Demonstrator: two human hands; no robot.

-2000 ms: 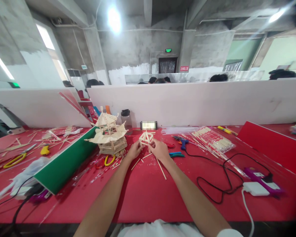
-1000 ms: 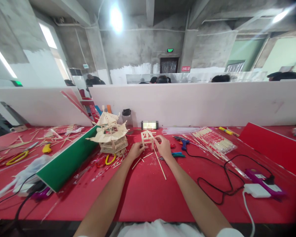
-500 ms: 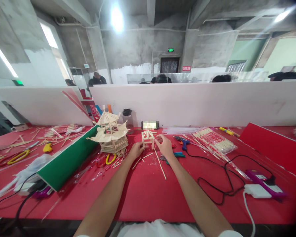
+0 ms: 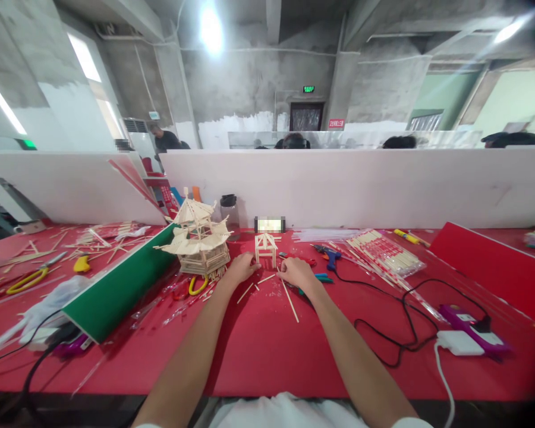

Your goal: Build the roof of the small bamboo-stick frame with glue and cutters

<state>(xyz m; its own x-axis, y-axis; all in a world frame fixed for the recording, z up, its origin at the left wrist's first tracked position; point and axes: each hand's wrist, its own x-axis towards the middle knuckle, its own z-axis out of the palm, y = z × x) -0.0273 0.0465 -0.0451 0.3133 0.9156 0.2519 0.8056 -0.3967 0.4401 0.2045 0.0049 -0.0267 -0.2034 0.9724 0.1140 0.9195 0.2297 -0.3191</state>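
Note:
A small house-like frame of pale wooden sticks [image 4: 266,242] stands upright on the red tabletop. At its lower left leg is my left hand [image 4: 241,269], fingers curled and the fingertips closed at the leg. My right hand [image 4: 298,273] rests on the table right of the frame, its fingers pinched at the upper end of a long wooden stick [image 4: 290,302] that lies slanting toward me. The exact grip of both hands is partly hidden. Short stick pieces [image 4: 246,293] lie in front of the frame. A larger pagoda model of sticks [image 4: 204,257] stands to the left.
Yellow-handled scissors [image 4: 198,285] lie below the pagoda. A blue glue gun [image 4: 332,257] trails a black cord on the right, near a pack of sticks [image 4: 390,254]. A dark-lidded bottle [image 4: 229,217] and a phone [image 4: 270,224] stand behind. A green board [image 4: 125,288] stands left.
My right hand has come down from the top of the small frame to the table by the long stick's end. My left hand has drawn back slightly left at the frame's base.

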